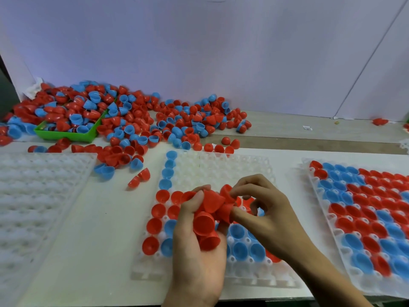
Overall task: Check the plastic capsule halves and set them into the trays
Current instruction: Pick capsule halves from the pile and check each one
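While the middle tray [218, 167] is sitting only partly filled, the left hand [195, 247] is curling round a clutch of red halves [204, 222], holding several at once against the palm above the tray's near rows. The right hand [263, 214] is meeting it from the right, its thumb and fingertips pinching one red half [226, 212] at the edge of that clutch, seemingly pulling it free or turning it for a look. Judging by how things lie, the work is running somewhere past the midpoint: the right tray [314, 191] is looking nearly full of red and blue halves, the middle tray is carrying a blue column down its left side plus red and blue halves in its near rows, with most far pockets bare, and the left tray [44, 191] is lying untouched. A big pile [137, 122] of loose halves is spreading across the far left of the table [106, 218], spilling over a green bin [66, 135], so plenty is waiting. Each half is showing as a small glossy dome, thin-walled, open on one side; the seated ones are resting mouth up in their pockets. Any flaws are too small to tell.
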